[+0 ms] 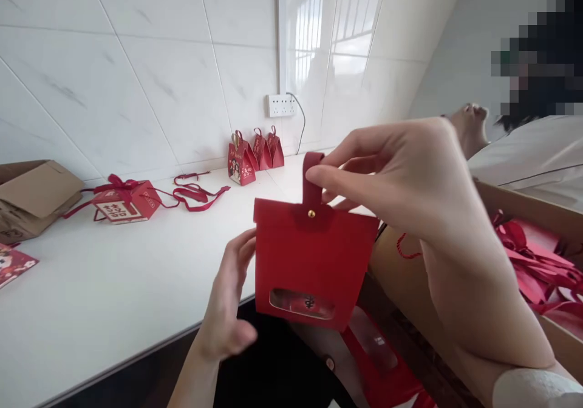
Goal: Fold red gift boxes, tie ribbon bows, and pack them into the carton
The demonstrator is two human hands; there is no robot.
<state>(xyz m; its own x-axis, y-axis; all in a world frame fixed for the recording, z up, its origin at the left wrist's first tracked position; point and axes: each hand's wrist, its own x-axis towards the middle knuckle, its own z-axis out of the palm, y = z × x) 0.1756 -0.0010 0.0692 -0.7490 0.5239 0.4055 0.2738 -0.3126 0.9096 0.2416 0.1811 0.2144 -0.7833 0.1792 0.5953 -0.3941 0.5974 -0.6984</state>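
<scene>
A red gift box (300, 256) with a strap handle, a gold stud and a small clear window hangs in front of me. Its strap is pinched between the thumb and fingers of my right hand (392, 177). Through the window shows something red with dark lettering. At the box's left side is my left hand (232, 299), thumb apart from the fingers. The fingertips pass behind the box, so whether they touch it is hidden. Below it, another red package (378, 341) with a clear window lies partly covered.
Three small red boxes (241, 162) stand by the wall under a power strip (281, 105). Left on the white table (136, 286) are a ribboned red box (125, 201), loose ribbon (198, 195) and a brown carton (40, 195). Another carton (510, 195) holds red items; a person (537, 147) is beyond.
</scene>
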